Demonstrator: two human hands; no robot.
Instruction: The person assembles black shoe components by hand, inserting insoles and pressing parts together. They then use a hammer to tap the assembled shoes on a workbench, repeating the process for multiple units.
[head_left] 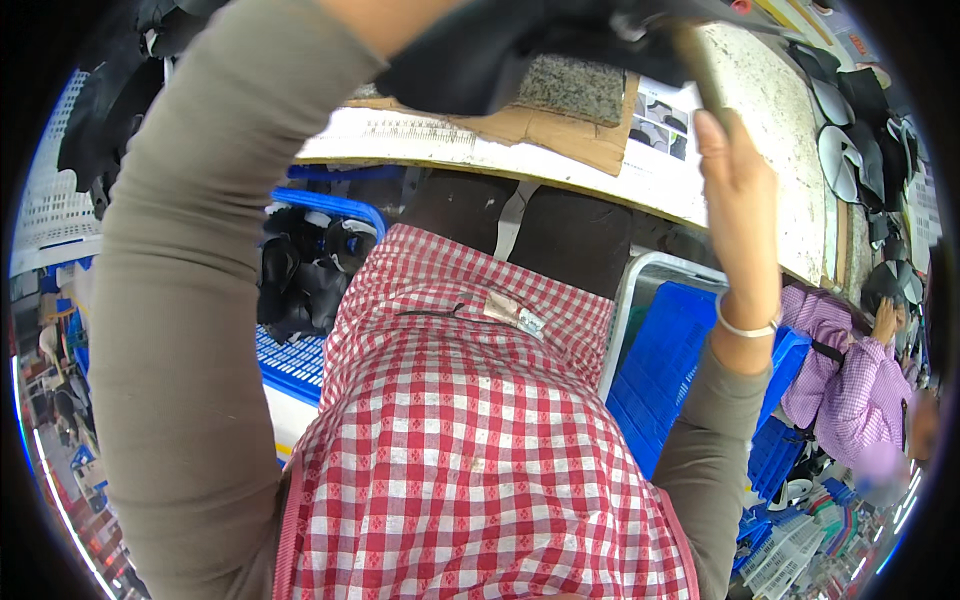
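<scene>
While the red-checked apron [470, 450] fills the lower view, both arms rise over the workbench [770, 120]. Right hand [735, 165] grasps a brown tool handle [700, 65], apparently to work the black piece [490, 50] above; left hand is cut off, its grip unreadable.

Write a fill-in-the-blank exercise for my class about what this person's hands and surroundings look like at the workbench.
1. The right hand wears a thin silver ____ on its wrist.
2. The red-and-white checked apron covers the person's ____.
3. The left arm's grey-brown sleeve reaches up toward a piece of ____ coloured soft material.
4. The ribbed plastic crate beside the right forearm is ____.

Missing words: bracelet; lap; black; blue
</scene>
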